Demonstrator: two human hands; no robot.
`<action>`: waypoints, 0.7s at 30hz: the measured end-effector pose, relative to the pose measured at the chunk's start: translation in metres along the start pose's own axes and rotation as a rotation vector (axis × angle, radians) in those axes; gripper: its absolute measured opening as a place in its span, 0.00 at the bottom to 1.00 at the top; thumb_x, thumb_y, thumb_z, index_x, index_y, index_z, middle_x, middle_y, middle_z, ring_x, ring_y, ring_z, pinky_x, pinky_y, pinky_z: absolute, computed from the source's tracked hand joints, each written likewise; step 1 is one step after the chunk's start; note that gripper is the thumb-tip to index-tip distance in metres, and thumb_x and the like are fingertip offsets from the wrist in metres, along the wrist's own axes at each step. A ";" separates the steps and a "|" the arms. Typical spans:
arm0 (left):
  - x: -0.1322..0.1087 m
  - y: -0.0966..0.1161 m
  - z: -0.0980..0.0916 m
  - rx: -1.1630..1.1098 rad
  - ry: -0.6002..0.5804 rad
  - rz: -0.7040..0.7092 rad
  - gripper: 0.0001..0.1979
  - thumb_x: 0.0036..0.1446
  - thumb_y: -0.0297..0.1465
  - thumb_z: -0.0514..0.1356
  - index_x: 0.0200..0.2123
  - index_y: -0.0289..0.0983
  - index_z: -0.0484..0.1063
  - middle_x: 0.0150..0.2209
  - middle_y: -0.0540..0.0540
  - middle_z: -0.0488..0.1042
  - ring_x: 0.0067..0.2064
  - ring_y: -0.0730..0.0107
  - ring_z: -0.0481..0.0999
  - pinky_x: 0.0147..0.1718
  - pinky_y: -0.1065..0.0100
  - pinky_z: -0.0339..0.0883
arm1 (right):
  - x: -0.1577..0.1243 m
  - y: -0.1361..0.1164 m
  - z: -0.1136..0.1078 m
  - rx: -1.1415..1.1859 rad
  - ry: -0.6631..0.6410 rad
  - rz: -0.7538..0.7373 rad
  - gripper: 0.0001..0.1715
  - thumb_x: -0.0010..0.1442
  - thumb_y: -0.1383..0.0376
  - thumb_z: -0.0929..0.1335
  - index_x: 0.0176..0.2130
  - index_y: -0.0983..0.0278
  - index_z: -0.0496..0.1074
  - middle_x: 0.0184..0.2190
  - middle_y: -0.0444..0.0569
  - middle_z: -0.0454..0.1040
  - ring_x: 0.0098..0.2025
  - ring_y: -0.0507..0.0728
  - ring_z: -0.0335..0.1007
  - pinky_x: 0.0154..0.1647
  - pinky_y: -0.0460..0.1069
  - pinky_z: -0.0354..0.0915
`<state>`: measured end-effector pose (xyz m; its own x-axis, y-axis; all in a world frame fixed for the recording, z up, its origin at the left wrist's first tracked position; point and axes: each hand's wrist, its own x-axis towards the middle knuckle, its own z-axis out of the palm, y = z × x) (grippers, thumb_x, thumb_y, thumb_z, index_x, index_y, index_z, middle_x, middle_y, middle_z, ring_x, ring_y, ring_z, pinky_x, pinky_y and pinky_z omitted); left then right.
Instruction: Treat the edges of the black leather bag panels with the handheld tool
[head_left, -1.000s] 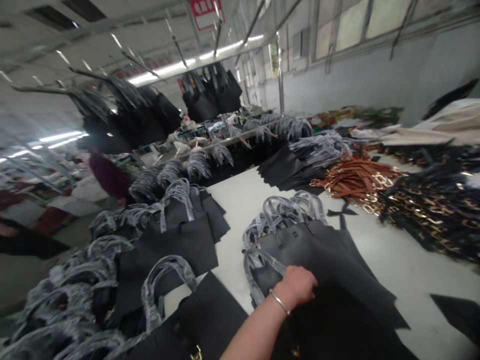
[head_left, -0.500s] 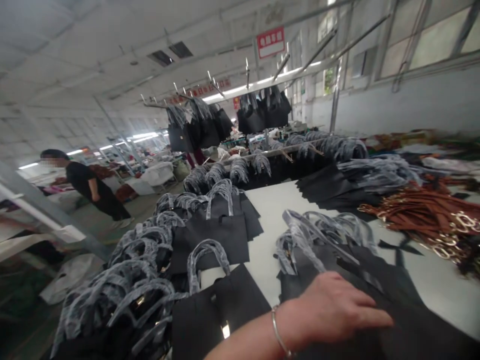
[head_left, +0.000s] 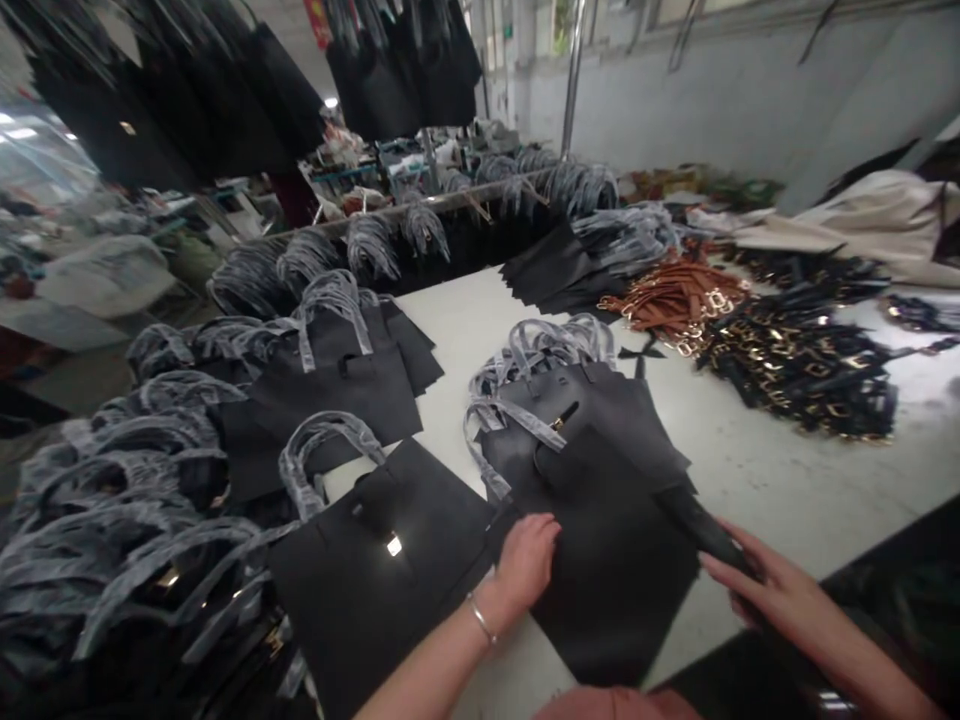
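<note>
Many bags (head_left: 330, 400) already lie stacked on the surface (head_left: 750, 470); we flatten the near bag (head_left: 607, 580), left hand (head_left: 527, 558) fingers bent and pressing, right hand (head_left: 761, 592) fingers stretched apart

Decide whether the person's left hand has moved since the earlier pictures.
Yes. The left hand has slid toward the person, away from the plastic-wrapped handles of the flat black leather bag, to its near left edge.

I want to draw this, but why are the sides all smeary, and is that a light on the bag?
Head view: the wrapped handles at the left edge are smeared; head view: that bright spot is glare on a metal clasp, not a lamp; head view: the left hand and right hand on the black bag look sharper.
</note>
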<state>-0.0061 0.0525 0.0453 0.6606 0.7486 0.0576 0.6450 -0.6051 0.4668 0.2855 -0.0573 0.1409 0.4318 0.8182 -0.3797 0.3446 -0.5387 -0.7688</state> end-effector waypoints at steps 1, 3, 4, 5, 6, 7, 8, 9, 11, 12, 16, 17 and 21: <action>-0.006 0.009 0.018 -0.020 0.019 -0.002 0.17 0.59 0.24 0.56 0.52 0.37 0.70 0.57 0.43 0.70 0.57 0.61 0.70 0.59 0.58 0.66 | 0.005 -0.001 0.014 0.008 -0.079 -0.004 0.51 0.48 0.42 0.68 0.61 0.67 0.60 0.18 0.41 0.69 0.16 0.54 0.65 0.16 0.48 0.61; -0.015 0.021 0.048 -0.016 0.060 0.012 0.20 0.59 0.29 0.58 0.55 0.37 0.67 0.61 0.41 0.65 0.62 0.57 0.63 0.63 0.52 0.60 | 0.018 -0.001 0.039 0.009 -0.195 -0.016 0.48 0.51 0.44 0.68 0.62 0.66 0.58 0.24 0.43 0.73 0.17 0.52 0.65 0.17 0.47 0.61; -0.018 0.024 0.058 0.000 0.082 0.026 0.20 0.60 0.30 0.57 0.57 0.37 0.66 0.63 0.41 0.62 0.65 0.56 0.59 0.64 0.51 0.57 | 0.025 0.000 0.050 -0.003 -0.225 -0.017 0.47 0.52 0.45 0.68 0.62 0.65 0.58 0.27 0.44 0.75 0.17 0.52 0.66 0.18 0.47 0.62; -0.020 0.025 0.066 0.018 0.099 0.046 0.21 0.62 0.31 0.56 0.58 0.38 0.65 0.65 0.42 0.60 0.67 0.57 0.56 0.65 0.50 0.55 | 0.032 0.000 0.059 -0.018 -0.246 -0.014 0.46 0.52 0.46 0.68 0.62 0.65 0.58 0.28 0.44 0.75 0.17 0.52 0.66 0.18 0.47 0.63; -0.021 0.024 0.070 0.035 0.114 0.065 0.21 0.63 0.31 0.54 0.59 0.39 0.64 0.66 0.42 0.58 0.68 0.59 0.53 0.66 0.50 0.53 | 0.040 -0.001 0.067 -0.033 -0.262 -0.007 0.45 0.53 0.47 0.68 0.62 0.66 0.58 0.27 0.44 0.75 0.17 0.52 0.67 0.18 0.47 0.64; -0.022 0.023 0.073 0.048 0.127 0.085 0.20 0.64 0.31 0.53 0.59 0.39 0.63 0.66 0.43 0.58 0.69 0.61 0.51 0.66 0.51 0.53 | 0.047 -0.003 0.074 -0.047 -0.267 0.001 0.45 0.53 0.47 0.68 0.62 0.66 0.59 0.25 0.43 0.74 0.17 0.52 0.67 0.17 0.47 0.64; -0.022 0.021 0.074 0.059 0.137 0.101 0.20 0.65 0.31 0.52 0.59 0.39 0.63 0.66 0.43 0.57 0.69 0.62 0.50 0.66 0.52 0.52 | 0.054 -0.007 0.079 -0.059 -0.269 0.007 0.45 0.54 0.48 0.68 0.63 0.67 0.59 0.23 0.42 0.73 0.17 0.52 0.66 0.17 0.47 0.63; -0.022 0.019 0.074 0.067 0.144 0.112 0.20 0.65 0.30 0.51 0.59 0.39 0.63 0.66 0.43 0.57 0.69 0.62 0.50 0.67 0.53 0.52 | 0.061 -0.011 0.083 -0.065 -0.270 0.011 0.44 0.54 0.49 0.68 0.63 0.67 0.59 0.22 0.42 0.72 0.17 0.52 0.66 0.17 0.47 0.63; -0.021 0.016 0.073 0.075 0.154 0.125 0.20 0.65 0.30 0.51 0.59 0.39 0.64 0.67 0.43 0.57 0.69 0.62 0.51 0.67 0.54 0.51 | 0.071 -0.020 0.089 -0.056 -0.270 0.012 0.43 0.56 0.49 0.68 0.63 0.67 0.59 0.22 0.41 0.71 0.16 0.51 0.66 0.16 0.46 0.63; -0.021 0.015 0.072 0.077 0.157 0.127 0.20 0.65 0.30 0.52 0.59 0.39 0.64 0.67 0.43 0.57 0.69 0.62 0.51 0.67 0.54 0.51 | 0.075 -0.024 0.090 -0.048 -0.275 0.009 0.42 0.56 0.49 0.67 0.63 0.66 0.59 0.23 0.41 0.71 0.16 0.51 0.65 0.16 0.46 0.63; -0.021 0.016 0.071 0.066 0.162 0.131 0.20 0.64 0.31 0.52 0.59 0.38 0.64 0.67 0.42 0.56 0.69 0.60 0.51 0.67 0.53 0.51 | 0.082 -0.030 0.087 -0.035 -0.312 -0.008 0.43 0.57 0.49 0.67 0.64 0.66 0.59 0.23 0.40 0.70 0.17 0.50 0.65 0.16 0.46 0.63; -0.021 0.017 0.072 0.063 0.163 0.128 0.20 0.65 0.31 0.52 0.59 0.38 0.64 0.67 0.42 0.56 0.69 0.60 0.51 0.67 0.53 0.51 | 0.082 -0.029 0.085 -0.038 -0.326 -0.006 0.43 0.56 0.49 0.68 0.64 0.66 0.58 0.23 0.40 0.70 0.17 0.50 0.65 0.16 0.46 0.63; -0.021 0.017 0.072 0.065 0.152 0.120 0.20 0.65 0.31 0.52 0.59 0.38 0.64 0.67 0.43 0.56 0.69 0.61 0.51 0.67 0.54 0.49 | 0.084 -0.030 0.084 -0.070 -0.355 -0.003 0.44 0.55 0.48 0.67 0.63 0.67 0.59 0.22 0.40 0.70 0.16 0.51 0.64 0.15 0.46 0.61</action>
<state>0.0186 0.0070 -0.0110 0.6718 0.6994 0.2440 0.5919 -0.7049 0.3908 0.2417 0.0441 0.0892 0.1189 0.8320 -0.5418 0.4074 -0.5385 -0.7376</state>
